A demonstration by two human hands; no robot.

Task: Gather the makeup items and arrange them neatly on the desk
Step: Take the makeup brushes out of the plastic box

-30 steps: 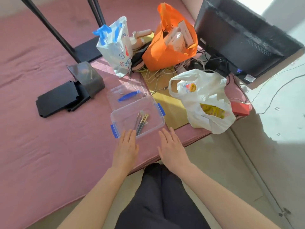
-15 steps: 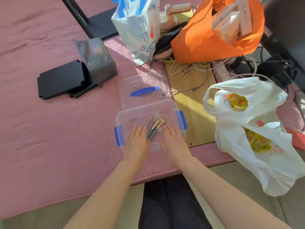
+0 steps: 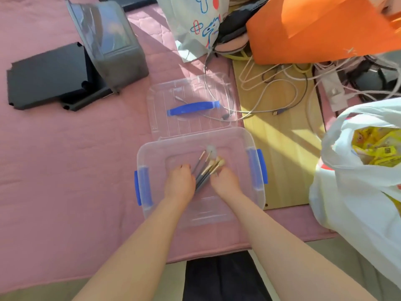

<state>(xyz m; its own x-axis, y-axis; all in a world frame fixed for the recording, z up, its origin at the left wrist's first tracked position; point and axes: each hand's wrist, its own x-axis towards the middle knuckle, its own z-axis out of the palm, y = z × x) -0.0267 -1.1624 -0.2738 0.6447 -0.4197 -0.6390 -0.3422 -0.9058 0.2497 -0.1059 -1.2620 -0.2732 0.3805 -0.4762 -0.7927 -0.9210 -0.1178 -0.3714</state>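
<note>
A clear plastic box [image 3: 196,141] with blue side latches sits on the pink cloth [image 3: 65,170] in front of me. Several makeup brushes [image 3: 206,168] lie bundled on its floor, bristles pointing away from me. Both my hands are inside the box. My left hand [image 3: 179,182] rests against the left side of the bundle with its fingers curled down. My right hand [image 3: 224,182] presses against the right side, fingertips at the brush heads. Whether either hand grips the brushes is hidden. The box's clear lid [image 3: 165,118] with a blue handle lies just behind the box.
A grey translucent container [image 3: 112,44] and flat black parts [image 3: 45,74] lie at the back left. A patterned white bag [image 3: 195,25], an orange bag [image 3: 314,29] and tangled cables [image 3: 282,83] crowd the back. A white bag of yellow packets [image 3: 358,203] stands right, on the wooden desk board [image 3: 282,153].
Both hands moved forward from the box's near edge into the box and closed in on either side of the brushes. The view has come closer and tilted down.
</note>
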